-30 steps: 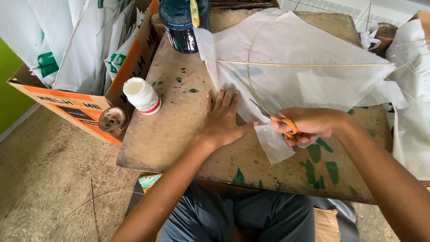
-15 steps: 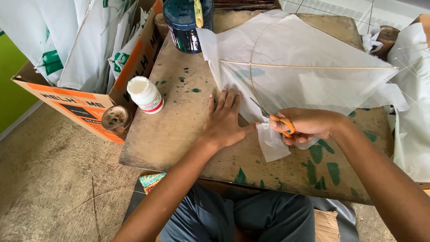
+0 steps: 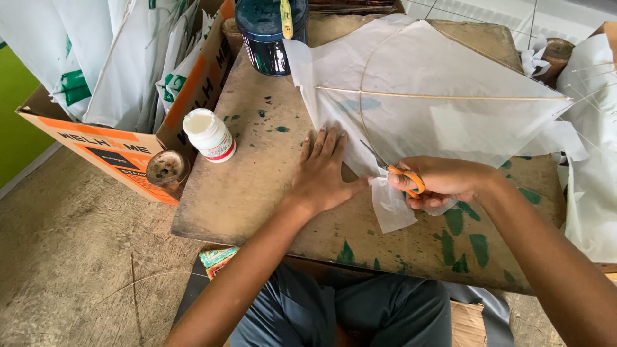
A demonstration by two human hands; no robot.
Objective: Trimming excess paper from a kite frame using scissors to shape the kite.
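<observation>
A white paper kite with thin stick spars lies on a paint-stained wooden board. My left hand presses flat on the kite's lower left edge, fingers spread. My right hand grips orange-handled scissors whose blades point up-left into the paper beside my left hand. A strip of cut paper hangs below the scissors.
A white glue bottle stands on the board's left side, a dark blue paint tin at the back. A cardboard box full of white kites sits to the left, with a small round spool beside it. More white paper lies at right.
The view has shifted slightly. My right hand has moved the scissors a little further up-left into the paper, while my left hand stays flat on the kite.
</observation>
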